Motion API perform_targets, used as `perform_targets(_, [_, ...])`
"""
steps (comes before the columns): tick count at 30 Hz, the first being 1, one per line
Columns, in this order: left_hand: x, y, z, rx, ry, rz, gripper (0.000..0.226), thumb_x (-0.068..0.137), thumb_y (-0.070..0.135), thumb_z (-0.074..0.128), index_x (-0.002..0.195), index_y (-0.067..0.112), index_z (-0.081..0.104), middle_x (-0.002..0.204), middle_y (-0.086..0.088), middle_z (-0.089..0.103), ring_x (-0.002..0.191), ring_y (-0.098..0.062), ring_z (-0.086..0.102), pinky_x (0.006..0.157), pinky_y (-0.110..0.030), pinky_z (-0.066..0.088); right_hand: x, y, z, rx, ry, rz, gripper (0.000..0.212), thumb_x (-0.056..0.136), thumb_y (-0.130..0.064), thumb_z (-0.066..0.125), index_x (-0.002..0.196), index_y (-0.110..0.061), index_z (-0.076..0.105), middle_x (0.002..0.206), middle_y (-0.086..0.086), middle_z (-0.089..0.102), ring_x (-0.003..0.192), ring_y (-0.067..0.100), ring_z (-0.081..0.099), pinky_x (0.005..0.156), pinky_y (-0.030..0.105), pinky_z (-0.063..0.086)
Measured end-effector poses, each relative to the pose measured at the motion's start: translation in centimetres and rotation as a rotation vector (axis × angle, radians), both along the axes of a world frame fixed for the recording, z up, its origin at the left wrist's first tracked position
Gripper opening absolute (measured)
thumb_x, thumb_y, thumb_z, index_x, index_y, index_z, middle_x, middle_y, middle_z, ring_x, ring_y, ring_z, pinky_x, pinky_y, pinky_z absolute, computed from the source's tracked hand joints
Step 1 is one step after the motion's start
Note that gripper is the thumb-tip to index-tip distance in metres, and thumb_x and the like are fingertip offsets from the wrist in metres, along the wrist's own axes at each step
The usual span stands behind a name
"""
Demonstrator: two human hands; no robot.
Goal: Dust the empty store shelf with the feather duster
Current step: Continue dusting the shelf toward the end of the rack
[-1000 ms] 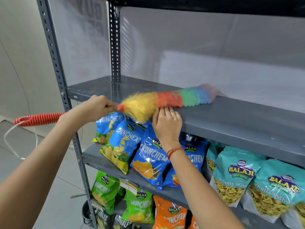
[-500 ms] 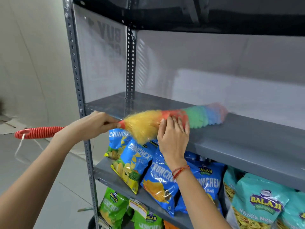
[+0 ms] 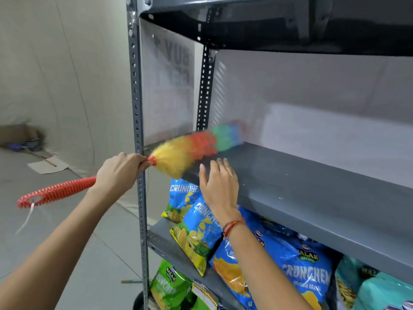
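Note:
A rainbow feather duster point(image 3: 196, 146) lies across the left end of the empty grey shelf point(image 3: 312, 186), its blurred tip pointing toward the back corner. My left hand point(image 3: 121, 170) grips its ribbed red handle point(image 3: 55, 192) just behind the yellow fluff, outside the shelf's front post. My right hand point(image 3: 220, 186) rests on the shelf's front edge just right of the duster head, fingers together and flat, holding nothing. A red thread is tied around that wrist.
A perforated grey upright post point(image 3: 137, 153) stands between my left hand and the shelf. A dark shelf point(image 3: 290, 25) sits overhead. Below are blue snack bags point(image 3: 201, 229), green bags point(image 3: 169, 285) and teal bags point(image 3: 380, 291). Paper and clutter point(image 3: 47, 165) lie on the floor at left.
The duster head has swung back and left toward the rear corner, now tilted upward. My right hand has come off the duster and sits on the shelf edge. The camera moved left and up.

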State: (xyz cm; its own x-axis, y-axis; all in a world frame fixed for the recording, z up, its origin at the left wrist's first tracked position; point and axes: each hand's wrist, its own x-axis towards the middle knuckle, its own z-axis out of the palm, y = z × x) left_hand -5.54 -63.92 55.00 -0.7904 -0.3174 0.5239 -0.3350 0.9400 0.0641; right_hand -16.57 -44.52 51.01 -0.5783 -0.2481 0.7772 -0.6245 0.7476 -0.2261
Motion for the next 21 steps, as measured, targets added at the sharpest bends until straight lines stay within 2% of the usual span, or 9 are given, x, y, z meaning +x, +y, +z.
perform_targets(3, [0.2, -2.0, 0.1, 0.078, -0.087, 0.002, 0.039, 0.094, 0.049, 0.045, 0.117, 0.028, 0.068, 0.098, -0.013, 0.073, 0.088, -0.036, 0.068, 0.065, -0.036, 0.05, -0.2, -0.9, -0.4, 0.016, -0.028, 0.038, 0.044, 0.091, -0.035, 0.039, 0.091, 0.0, 0.066, 0.105, 0.024, 0.069, 0.11, 0.037, 0.06, 0.088, 0.043, 0.052])
perform_targets(7, [-0.8, -4.5, 0.5, 0.126, -0.066, 0.232, 0.041, 0.096, 0.04, 0.048, 0.11, 0.008, 0.07, 0.086, -0.018, 0.067, 0.076, -0.036, 0.066, 0.062, -0.035, 0.049, -0.6, -1.7, -0.8, 0.068, -0.069, 0.031, 0.04, 0.09, -0.033, 0.046, 0.088, 0.002, 0.066, 0.101, 0.023, 0.07, 0.11, 0.038, 0.06, 0.086, 0.043, 0.051])
perform_targets(11, [-1.9, -3.3, -0.6, 0.134, -0.028, 0.307, 0.033, 0.099, 0.029, 0.049, 0.104, 0.003, 0.067, 0.089, -0.019, 0.067, 0.079, -0.038, 0.067, 0.065, -0.037, 0.051, -0.9, -2.3, -1.0, 0.107, -0.074, 0.017, 0.033, 0.083, -0.03, 0.064, 0.088, 0.002, 0.066, 0.101, 0.025, 0.07, 0.111, 0.04, 0.059, 0.089, 0.045, 0.05])
perform_targets(16, [-3.6, -2.0, -0.2, 0.188, -0.019, 0.362, 0.022, 0.098, 0.014, 0.049, 0.104, 0.0, 0.063, 0.101, -0.022, 0.066, 0.092, -0.041, 0.065, 0.072, -0.039, 0.05, -0.6, -2.7, -1.1, 0.192, -0.105, -0.029, 0.041, 0.085, -0.036, 0.06, 0.098, 0.002, 0.066, 0.108, 0.024, 0.068, 0.116, 0.039, 0.055, 0.091, 0.044, 0.048])
perform_targets(18, [-3.3, -2.3, 0.1, 0.23, -0.034, 0.284, 0.031, 0.098, 0.026, 0.051, 0.105, 0.0, 0.066, 0.095, -0.022, 0.066, 0.086, -0.04, 0.065, 0.068, -0.038, 0.048, -0.5, -2.7, -1.2, 0.198, -0.107, -0.045, 0.041, 0.085, -0.037, 0.06, 0.098, 0.001, 0.066, 0.107, 0.023, 0.069, 0.113, 0.039, 0.057, 0.09, 0.043, 0.048])
perform_targets(21, [-1.9, -3.4, 0.7, 0.375, -0.153, 0.155, 0.053, 0.092, 0.048, 0.05, 0.098, 0.0, 0.071, 0.069, -0.016, 0.058, 0.064, -0.033, 0.056, 0.057, -0.032, 0.042, -0.5, -2.9, -1.3, 0.205, -0.106, -0.074, 0.041, 0.083, -0.038, 0.061, 0.096, 0.0, 0.067, 0.105, 0.022, 0.07, 0.107, 0.037, 0.061, 0.088, 0.041, 0.05])
